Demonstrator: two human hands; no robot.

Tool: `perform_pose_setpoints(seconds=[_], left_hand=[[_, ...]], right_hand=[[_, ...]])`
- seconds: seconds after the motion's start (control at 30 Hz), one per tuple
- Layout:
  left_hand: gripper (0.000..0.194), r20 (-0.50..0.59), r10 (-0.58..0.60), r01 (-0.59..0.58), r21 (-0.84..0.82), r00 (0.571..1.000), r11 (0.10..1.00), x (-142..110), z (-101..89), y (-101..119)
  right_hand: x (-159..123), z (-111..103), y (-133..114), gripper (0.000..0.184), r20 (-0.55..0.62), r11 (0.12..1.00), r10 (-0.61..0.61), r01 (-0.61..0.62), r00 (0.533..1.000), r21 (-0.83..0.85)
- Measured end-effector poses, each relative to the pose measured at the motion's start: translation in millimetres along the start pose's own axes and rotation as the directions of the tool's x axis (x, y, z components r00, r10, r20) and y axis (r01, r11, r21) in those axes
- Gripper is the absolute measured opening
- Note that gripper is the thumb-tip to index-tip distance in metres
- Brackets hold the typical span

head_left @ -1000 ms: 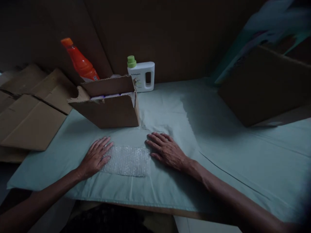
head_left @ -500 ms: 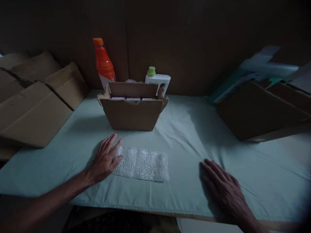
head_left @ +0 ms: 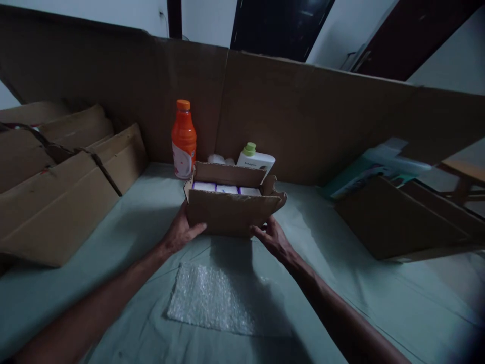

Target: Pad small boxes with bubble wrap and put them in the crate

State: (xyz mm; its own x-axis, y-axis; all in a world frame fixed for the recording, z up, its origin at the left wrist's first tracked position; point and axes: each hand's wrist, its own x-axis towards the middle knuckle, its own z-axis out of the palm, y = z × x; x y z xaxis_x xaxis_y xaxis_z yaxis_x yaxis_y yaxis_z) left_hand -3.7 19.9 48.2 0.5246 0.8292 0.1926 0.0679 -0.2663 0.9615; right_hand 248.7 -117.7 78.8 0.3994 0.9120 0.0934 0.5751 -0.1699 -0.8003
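A small open cardboard box (head_left: pixel 227 213) stands in front of me, its flaps up and several white packs with purple edges (head_left: pixel 226 189) inside. My left hand (head_left: pixel 180 231) grips its left end, thumb on the front face and fingers hidden behind the side. At the lower right corner, my right hand (head_left: pixel 276 238) holds it in the same way, fingers partly out of sight. Whether the box's base touches the cloth I cannot tell. Nearer to me lies a flat sheet of bubble wrap (head_left: pixel 212 298), partly in shadow.
Behind the box stand an orange-capped bottle (head_left: pixel 184 136) and a white bottle with a green cap (head_left: pixel 256 160). Larger cardboard boxes (head_left: pixel 71 202) are at left. Another box (head_left: pixel 397 217), at right, holds a teal bottle (head_left: pixel 364 174). A tall cardboard panel (head_left: pixel 303 116) closes the back.
Both hands have left the cloth and moved forward and inward onto the two ends of the small box. The view has tilted up, showing the wall and doors beyond the panel.
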Motion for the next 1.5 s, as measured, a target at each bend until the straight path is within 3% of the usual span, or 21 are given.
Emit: perform_pose_setpoints(seconds=[0.1, 0.27, 0.37, 0.43, 0.47, 0.53, 0.6, 0.67, 0.7, 0.77, 0.83, 0.9, 0.97, 1.03, 1.13, 1.27, 1.4, 1.47, 1.5], left_hand=[[0.08, 0.038, 0.021, -0.019, -0.049, 0.999, 0.999, -21.4, 14.0, 3.5], [0.074, 0.155, -0.032, 0.032, 0.002, 0.987, 0.999, -60.1, 14.9, 13.3], [0.073, 0.029, 0.012, -0.017, 0.175, 1.0, 0.984, -78.7, 5.2, 19.7], [0.074, -0.064, 0.129, -0.098, 0.358, 0.99, 0.929, -95.3, -0.3, 26.3], [0.072, -0.051, 0.197, -0.155, 0.438, 0.979, 0.885, -104.9, -1.4, 29.2], [0.061, 0.103, 0.279, -0.289, 0.536, 0.955, 0.793, -124.8, 0.4, 30.8], [0.044, 0.263, 0.283, -0.386, 0.594, 0.922, 0.706, -142.0, 4.3, 23.8], [0.033, 0.313, 0.246, -0.397, 0.668, 0.917, 0.629, -153.7, 4.6, 10.3], [0.031, 0.314, 0.234, -0.391, 0.7, 0.92, 0.598, -157.4, 2.1, 3.3], [0.03, 0.305, 0.233, -0.384, 0.73, 0.923, 0.566, -162.3, -7.9, -6.6], [0.032, 0.291, 0.235, -0.374, 0.741, 0.928, 0.558, -165.2, -21.3, -8.1], [0.038, 0.226, 0.208, -0.304, 0.792, 0.952, 0.53, -166.0, -32.8, -2.8], [0.04, 0.15, 0.13, -0.194, 0.862, 0.98, 0.468, -163.5, -37.1, 5.1], [0.033, 0.119, 0.029, -0.12, 0.898, 0.993, 0.423, -158.5, -31.9, 12.2], [0.019, 0.168, -0.06, -0.123, 0.883, 0.984, 0.452, -152.6, -12.7, 18.5], [0.019, 0.144, 0.023, -0.13, 0.794, 0.989, 0.594, -160.7, 2.5, 19.7], [0.01, 0.012, 0.051, -0.049, 0.548, 0.999, 0.835, -184.8, -7.0, 29.3], [0.026, -0.076, 0.124, -0.075, 0.464, 0.989, 0.883, -189.9, -14.6, 46.4], [0.035, -0.119, 0.215, -0.138, 0.46, 0.969, 0.877, -187.4, -18.0, 58.6]], right_hand=[[-19.1, 5.6, 9.3, 0.055, -0.072, 0.999, 0.023, -0.02, 0.997, 0.035], [-74.2, -15.9, 18.6, 0.046, -0.097, 0.992, 0.083, -0.092, 0.992, -0.087], [-100.6, -28.2, 19.3, 0.05, -0.093, 0.979, 0.033, -0.051, 0.995, -0.199], [-119.1, -26.3, 14.7, 0.055, -0.157, 0.943, -0.087, 0.031, 0.984, -0.33], [-128.4, -20.9, 10.5, 0.055, -0.171, 0.915, -0.156, 0.077, 0.973, -0.397], [-146.3, -3.0, 0.1, 0.049, -0.078, 0.856, -0.265, 0.197, 0.961, -0.478], [-162.6, 17.0, -6.9, 0.044, 0.168, 0.8, -0.336, 0.375, 0.927, -0.469], [-178.0, 27.1, -3.4, 0.042, 0.362, 0.756, -0.354, 0.492, 0.862, -0.432], [-185.7, 25.9, 3.0, 0.04, 0.393, 0.748, -0.342, 0.5, 0.854, -0.435], [-200.6, 10.8, 22.0, 0.034, 0.306, 0.768, -0.285, 0.408, 0.908, -0.494], [-212.7, -13.6, 40.7, 0.031, 0.124, 0.789, -0.212, 0.245, 0.969, -0.564], [-218.2, -33.7, 50.3, 0.035, -0.029, 0.784, -0.149, 0.1, 0.988, -0.613], [-215.1, -39.3, 47.8, 0.039, -0.077, 0.766, -0.077, 0.01, 0.994, -0.642], [-204.8, -29.0, 37.2, 0.043, -0.045, 0.755, -0.002, -0.028, 0.999, -0.655], [-186.9, 0.8, 21.0, 0.045, 0.008, 0.76, 0.044, -0.029, 0.999, -0.649], [-185.5, 22.5, 17.8, 0.058, 0.08, 0.858, 0.021, 0.023, 0.997, -0.512], [-205.1, 0.4, 8.8, 0.06, 0.043, 0.962, -0.058, 0.068, 0.997, -0.265], [-208.3, -21.3, -10.1, 0.058, -0.008, 0.973, -0.113, 0.109, 0.994, -0.202], [-205.3, -33.1, -22.7, 0.057, -0.048, 0.971, -0.144, 0.132, 0.988, -0.198]])
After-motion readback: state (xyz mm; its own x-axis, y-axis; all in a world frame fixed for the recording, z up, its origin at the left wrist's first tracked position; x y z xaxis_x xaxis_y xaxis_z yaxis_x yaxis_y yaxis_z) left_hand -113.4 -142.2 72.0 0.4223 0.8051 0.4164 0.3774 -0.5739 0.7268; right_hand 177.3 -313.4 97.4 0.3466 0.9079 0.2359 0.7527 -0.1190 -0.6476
